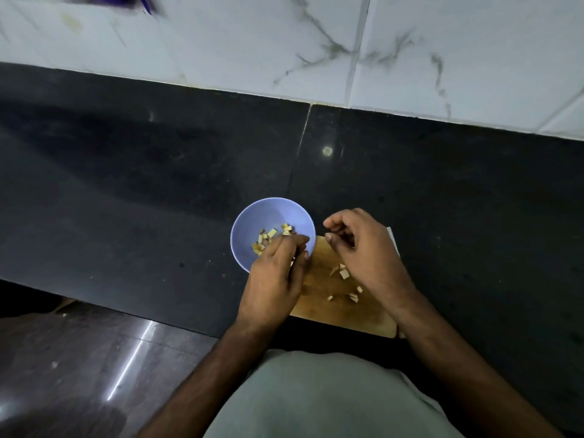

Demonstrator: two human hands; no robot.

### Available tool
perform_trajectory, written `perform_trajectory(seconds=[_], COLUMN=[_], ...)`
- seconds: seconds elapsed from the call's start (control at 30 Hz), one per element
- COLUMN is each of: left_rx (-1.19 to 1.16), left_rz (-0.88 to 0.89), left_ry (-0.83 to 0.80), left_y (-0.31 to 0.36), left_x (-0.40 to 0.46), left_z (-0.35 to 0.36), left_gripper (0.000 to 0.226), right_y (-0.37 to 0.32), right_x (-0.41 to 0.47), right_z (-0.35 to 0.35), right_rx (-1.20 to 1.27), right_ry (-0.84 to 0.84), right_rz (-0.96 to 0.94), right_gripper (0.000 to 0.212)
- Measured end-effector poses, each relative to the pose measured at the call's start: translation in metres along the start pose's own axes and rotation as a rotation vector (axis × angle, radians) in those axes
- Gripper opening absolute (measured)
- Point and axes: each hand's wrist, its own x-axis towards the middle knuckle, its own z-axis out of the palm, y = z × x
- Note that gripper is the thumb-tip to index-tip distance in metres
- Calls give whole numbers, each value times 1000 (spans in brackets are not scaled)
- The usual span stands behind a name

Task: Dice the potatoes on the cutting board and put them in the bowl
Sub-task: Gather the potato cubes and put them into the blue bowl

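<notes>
Left hand [278,267] over bowl [252,216]; potato dice [343,273] on cutting board [357,314]

Pale potato dice [271,236] in lilac bowl [252,222], more [343,273] on wooden cutting board [347,314]

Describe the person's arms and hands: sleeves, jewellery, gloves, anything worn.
Both hands are bare: the left hand and right hand show no gloves, and no rings can be made out. Both forearms are uncovered, with no sleeves in view. A light grey-green garment covers the torso below.
</notes>
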Motion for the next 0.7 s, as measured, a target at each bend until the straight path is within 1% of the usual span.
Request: perform_trajectory(seconds=[0.07,0.17,0.27,0.33,0.4,0.47,0.53,0.7], left_rx=[-4,13,25,33,55,79,114,183], left_rz=[76,186,253,249,200,141,95,87], left_ry=[-92,-274,-458,-542,-591,-618,-634,-658], left_y=[1,2,5,1,-5,-11,-14,-13], left_x=[0,-1,-5,-7,-7,-7,-9,-7], left_z=[6,18,33,41,47,52,55,57], left_gripper=[13,13,12,15,17,14,10,11], right_y=[15,36,47,48,46,44,44,47], right_x=[-9,-23,-34,-36,-35,-34,-35,-40], right_z=[-5,-4,4,11,15,15,13,-5], right_rx=[-48,-189,-247,-291,-350,-387,-400,-464], right_ry=[-45,-185,-270,-316,-328,-332,-334,-390], right_rz=[58,132,72,18,-31,-54,-53,-1], right_gripper=[21,28,36,37,26,17,17,13])
